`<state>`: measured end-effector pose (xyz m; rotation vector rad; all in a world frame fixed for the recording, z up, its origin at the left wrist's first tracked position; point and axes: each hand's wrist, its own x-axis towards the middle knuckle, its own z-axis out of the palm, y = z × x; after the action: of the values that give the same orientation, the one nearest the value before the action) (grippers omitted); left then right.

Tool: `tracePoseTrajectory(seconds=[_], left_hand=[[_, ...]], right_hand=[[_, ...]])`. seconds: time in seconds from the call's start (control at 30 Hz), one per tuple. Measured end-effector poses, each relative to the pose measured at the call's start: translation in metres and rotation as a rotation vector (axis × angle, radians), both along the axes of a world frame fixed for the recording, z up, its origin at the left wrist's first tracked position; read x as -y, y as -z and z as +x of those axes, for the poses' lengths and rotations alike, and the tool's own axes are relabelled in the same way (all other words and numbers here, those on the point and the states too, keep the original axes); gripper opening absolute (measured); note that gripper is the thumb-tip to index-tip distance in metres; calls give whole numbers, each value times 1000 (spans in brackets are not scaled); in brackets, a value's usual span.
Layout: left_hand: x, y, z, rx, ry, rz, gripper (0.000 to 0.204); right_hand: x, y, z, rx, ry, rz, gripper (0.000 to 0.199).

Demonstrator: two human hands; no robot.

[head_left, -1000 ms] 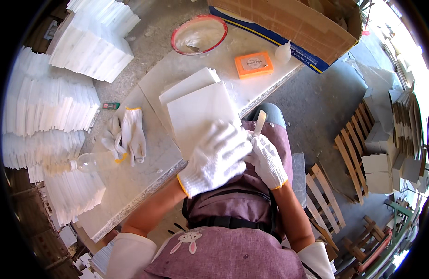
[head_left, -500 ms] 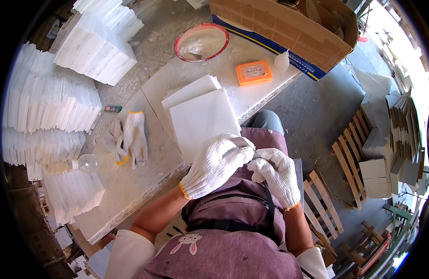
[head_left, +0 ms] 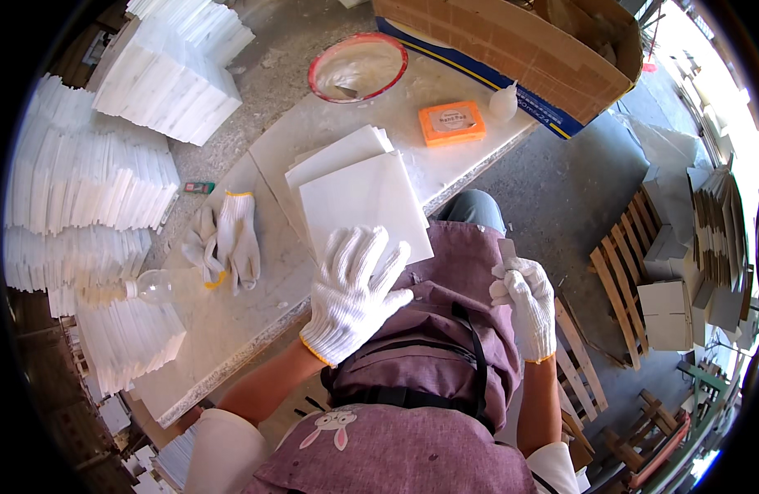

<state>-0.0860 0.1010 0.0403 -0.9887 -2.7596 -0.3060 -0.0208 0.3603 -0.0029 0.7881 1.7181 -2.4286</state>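
My left hand (head_left: 356,288), in a white knitted glove, is spread over the near edge of the top white tile (head_left: 363,202). More white tiles (head_left: 334,156) lie under that one, fanned slightly apart. Away to the right, over the side of my purple apron (head_left: 470,255), my right hand (head_left: 525,300) wears a matching glove. Its fingers are closed round a small flat grey blade (head_left: 507,249), perhaps a scraper; whatever part sits inside the fist is hidden.
On the stone tabletop (head_left: 231,337) are a red-rimmed bowl of white paste (head_left: 359,70), an orange box (head_left: 452,123), a white squeeze bulb (head_left: 504,102), spare gloves (head_left: 235,239) and a clear bottle (head_left: 157,288). A carton (head_left: 511,49) stands behind; tile stacks (head_left: 91,173) rise at left.
My hands have parted. The left has opened and moved left onto the tile's near edge; the right has swung right, carrying the grey blade.
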Motion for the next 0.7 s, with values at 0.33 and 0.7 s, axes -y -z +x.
tracePoseTrajectory(seconds=[0.33, 0.7], left_hand=[[15, 19, -26, -209, -31, -223, 58], [43, -104, -148, 576, 226, 35, 35]], right_hand=[[7, 25, -11, -96, 39, -330, 30], [14, 21, -48, -255, -79, -370, 33]])
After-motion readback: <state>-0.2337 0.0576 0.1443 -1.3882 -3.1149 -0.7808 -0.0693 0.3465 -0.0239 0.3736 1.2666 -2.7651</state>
